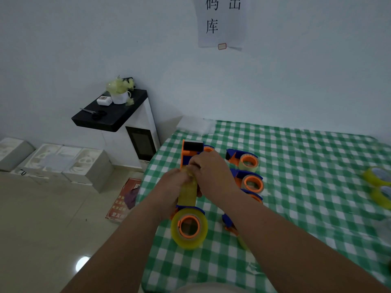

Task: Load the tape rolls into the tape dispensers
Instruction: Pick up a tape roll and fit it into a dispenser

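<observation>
While a yellow tape roll (189, 227) sits on the orange hub of the held tape dispenser (191, 154) at 6 o'clock on the checked table (296, 166), its drawn strip (187, 192) is pinched by both hands: left hand (172, 187), right hand (211, 172). Loaded dispensers (249, 174) lie at 3 o'clock of the hands; spare rolls (378, 187) sit well apart at the table's 3 o'clock edge.

Pale wall (84, 39), paper sign (222, 22) (Chinese characters), glossy tiled floor (42, 218), black shelf (112, 115)

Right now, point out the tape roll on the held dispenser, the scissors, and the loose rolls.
tape roll (189, 240), head view, yellow outer band.
scissors (97, 114), head view, black handles.
loose rolls (375, 177), head view, upper roll's yellow rim.
</observation>
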